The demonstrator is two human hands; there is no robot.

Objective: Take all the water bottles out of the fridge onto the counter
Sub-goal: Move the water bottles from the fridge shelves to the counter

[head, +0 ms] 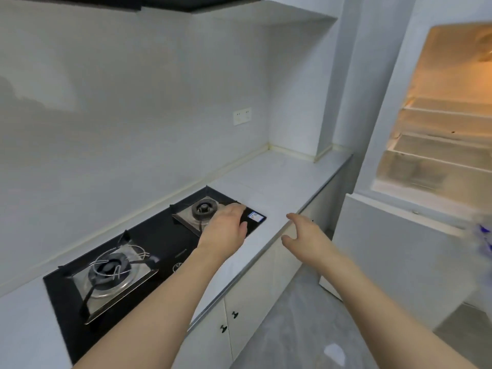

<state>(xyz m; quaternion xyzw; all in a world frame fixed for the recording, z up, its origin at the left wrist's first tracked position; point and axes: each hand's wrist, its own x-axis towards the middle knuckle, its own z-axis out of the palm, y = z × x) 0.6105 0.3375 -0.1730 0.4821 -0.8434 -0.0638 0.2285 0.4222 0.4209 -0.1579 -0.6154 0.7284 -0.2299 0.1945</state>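
Note:
The fridge stands at the right with its upper compartment open and lit; the shelves in view hold no bottle. A blurred clear shape with blue marks, perhaps a bottle, shows at the far right edge, low beside the fridge. My left hand hovers with relaxed fingers over the right end of the stove. My right hand is out over the front edge of the white counter, fingers spread, holding nothing.
A black two-burner gas stove is set into the counter at the left. A wall socket sits above the counter corner. White cabinet doors run below, with grey floor in front of the fridge.

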